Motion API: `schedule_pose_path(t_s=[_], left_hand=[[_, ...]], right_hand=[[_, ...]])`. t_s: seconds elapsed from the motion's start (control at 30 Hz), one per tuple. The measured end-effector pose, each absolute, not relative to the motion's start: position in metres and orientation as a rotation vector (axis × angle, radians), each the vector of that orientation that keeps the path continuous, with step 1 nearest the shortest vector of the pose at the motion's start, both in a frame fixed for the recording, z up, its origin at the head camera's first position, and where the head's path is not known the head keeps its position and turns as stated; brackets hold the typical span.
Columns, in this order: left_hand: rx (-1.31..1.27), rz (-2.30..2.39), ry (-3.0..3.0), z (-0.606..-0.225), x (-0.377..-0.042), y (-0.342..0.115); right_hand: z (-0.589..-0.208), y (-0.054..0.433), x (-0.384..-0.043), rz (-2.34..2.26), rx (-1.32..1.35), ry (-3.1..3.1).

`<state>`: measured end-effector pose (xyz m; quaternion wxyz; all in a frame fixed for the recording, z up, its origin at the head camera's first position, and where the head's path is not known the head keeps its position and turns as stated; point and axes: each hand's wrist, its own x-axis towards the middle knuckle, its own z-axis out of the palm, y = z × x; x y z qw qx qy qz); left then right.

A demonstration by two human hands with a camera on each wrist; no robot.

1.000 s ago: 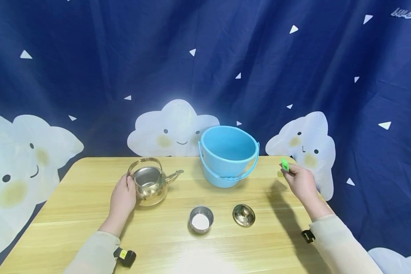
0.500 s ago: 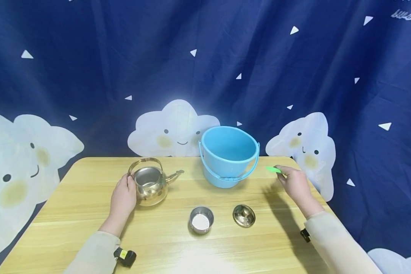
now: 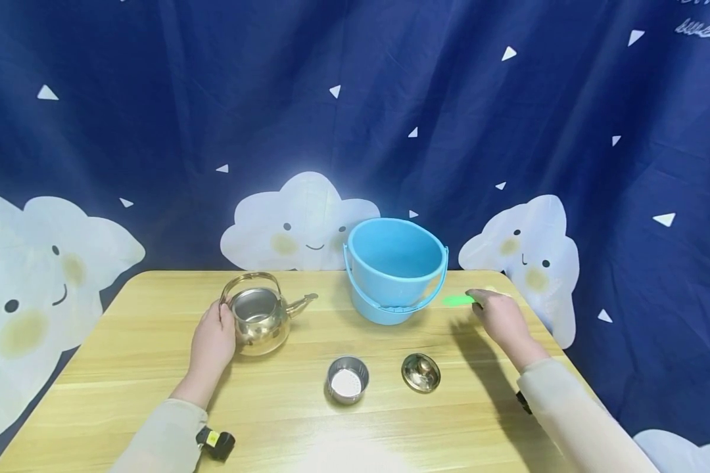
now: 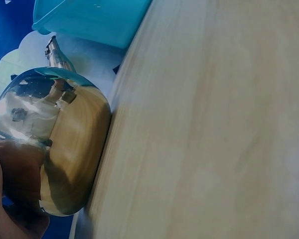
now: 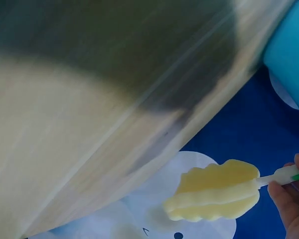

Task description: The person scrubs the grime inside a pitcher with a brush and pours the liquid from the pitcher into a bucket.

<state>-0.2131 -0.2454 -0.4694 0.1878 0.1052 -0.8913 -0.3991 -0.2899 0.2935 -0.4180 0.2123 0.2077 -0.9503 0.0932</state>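
Observation:
On the left of the table, a shiny gold teapot (image 3: 263, 332) stands uncovered, its spout pointing right. My left hand (image 3: 212, 338) grips it at the near-left side, by the base of its arched handle (image 3: 250, 277). Raised over the right side of the table, my right hand (image 3: 505, 324) pinches a sponge bottle brush by its white-and-green handle (image 3: 458, 300). The brush's yellow sponge head (image 5: 214, 191) shows fully in the right wrist view, pointing away from the fingers. A perforated metal strainer cup (image 3: 347, 380) and a gold lid (image 3: 421, 372) with a knob lie between the hands.
A light blue bucket (image 3: 393, 263) with its handle folded down stands at the back centre of the wooden table (image 3: 154, 368). Behind the table's back edge hangs a dark blue curtain (image 3: 272, 98) with cloud prints.
My right hand has moved slightly left and turned, so the brush's green handle swings from facing me to pointing left at the bucket. The left hand and teapot stay put.

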Motion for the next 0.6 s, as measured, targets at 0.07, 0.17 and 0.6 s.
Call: schedule_pose_path(t_s=[0.07,0.17,0.6], left_hand=[[0.297,-1.125,-2.508,-0.4691,-0.213,-0.2456],[0.3,-1.132,-2.507,-0.4687,-0.2125,-0.2456],[0.301,-1.135,-2.516,-0.468,-0.212,-0.2449]], right_hand=[[-0.4192,0.2926,-0.2911,0.218,0.613,-2.631],[-0.4213,0.291,-0.2931,0.187,0.654,-2.613],[-0.4272,0.2883,-0.2969,0.177,0.633,-2.748]])
